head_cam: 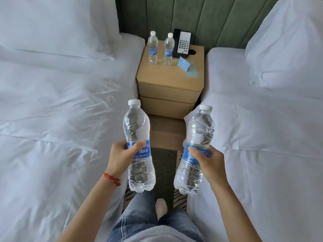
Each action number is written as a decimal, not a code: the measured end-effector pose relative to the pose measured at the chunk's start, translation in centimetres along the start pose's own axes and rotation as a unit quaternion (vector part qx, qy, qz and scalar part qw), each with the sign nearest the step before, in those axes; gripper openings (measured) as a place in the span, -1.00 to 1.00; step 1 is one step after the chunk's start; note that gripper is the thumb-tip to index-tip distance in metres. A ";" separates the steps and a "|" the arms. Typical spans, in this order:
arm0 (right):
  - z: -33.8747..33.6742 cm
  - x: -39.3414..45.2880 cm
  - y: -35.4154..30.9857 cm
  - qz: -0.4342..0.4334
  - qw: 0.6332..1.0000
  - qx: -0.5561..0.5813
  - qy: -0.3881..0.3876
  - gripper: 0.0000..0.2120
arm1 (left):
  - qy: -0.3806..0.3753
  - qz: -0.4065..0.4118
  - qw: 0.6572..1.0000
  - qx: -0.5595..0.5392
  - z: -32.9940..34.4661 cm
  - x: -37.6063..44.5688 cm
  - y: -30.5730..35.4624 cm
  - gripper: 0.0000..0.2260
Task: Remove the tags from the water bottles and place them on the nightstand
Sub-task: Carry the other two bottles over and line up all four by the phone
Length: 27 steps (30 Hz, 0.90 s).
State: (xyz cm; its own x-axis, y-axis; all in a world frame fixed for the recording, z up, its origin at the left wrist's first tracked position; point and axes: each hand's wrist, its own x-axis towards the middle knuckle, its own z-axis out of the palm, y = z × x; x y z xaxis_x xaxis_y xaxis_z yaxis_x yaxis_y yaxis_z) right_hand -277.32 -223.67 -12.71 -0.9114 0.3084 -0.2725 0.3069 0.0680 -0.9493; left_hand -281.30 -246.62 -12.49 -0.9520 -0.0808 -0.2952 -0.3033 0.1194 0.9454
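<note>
A person stands between two white beds, holding a clear water bottle in each hand. The left hand grips one bottle around its blue label, fingers curled round it; the right hand grips the other bottle likewise. Ahead, a tan nightstand bears two more upright bottles, side by side near a black telephone and a blue card.

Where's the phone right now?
Head view: the phone sits at the nightstand's back, just right of two standing bottles, against the green headboard.
</note>
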 end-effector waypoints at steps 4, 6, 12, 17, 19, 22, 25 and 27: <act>1.5 6.5 -1.2 0.005 1.000 -0.013 0.001 -0.87 | -0.016 0.005 1.000 0.003 0.9 7.0 1.8 -0.91; 2.4 10.2 -1.9 0.003 1.000 -0.013 0.003 -0.87 | -0.025 0.010 1.000 0.004 1.3 11.0 2.7 -0.92; 6.5 22.3 -5.5 0.005 1.000 -0.016 0.016 -0.88 | -0.051 0.004 0.999 0.010 2.0 24.2 6.5 -0.96; 8.8 30.5 -8.5 -0.007 0.999 -0.029 0.036 -0.86 | -0.079 0.008 0.997 0.020 2.3 33.4 9.6 -0.93; 9.5 33.2 -9.4 -0.012 0.998 -0.038 0.045 -0.82 | -0.080 0.009 0.997 0.021 2.7 36.6 10.2 -0.92; 10.3 37.3 -10.6 -0.014 0.997 -0.047 0.052 -0.74 | -0.083 0.025 0.995 0.042 3.5 40.9 11.0 -0.87; 11.0 42.0 -11.2 -0.024 0.996 -0.066 0.046 -0.66 | -0.090 0.041 0.993 0.063 4.5 45.2 11.9 -0.79; 11.3 45.3 -11.4 -0.040 0.995 -0.085 0.042 -0.63 | -0.085 0.050 0.991 0.089 5.3 48.0 12.3 -0.76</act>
State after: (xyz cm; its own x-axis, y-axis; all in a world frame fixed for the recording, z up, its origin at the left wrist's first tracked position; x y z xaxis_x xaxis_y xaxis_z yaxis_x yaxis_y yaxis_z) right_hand -325.14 -221.16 -16.02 -0.9111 0.3724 -0.1767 0.2827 0.2526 -0.9254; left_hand -330.92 -243.77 -15.74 -0.9663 0.1067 -0.2343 -0.1949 0.2916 0.9365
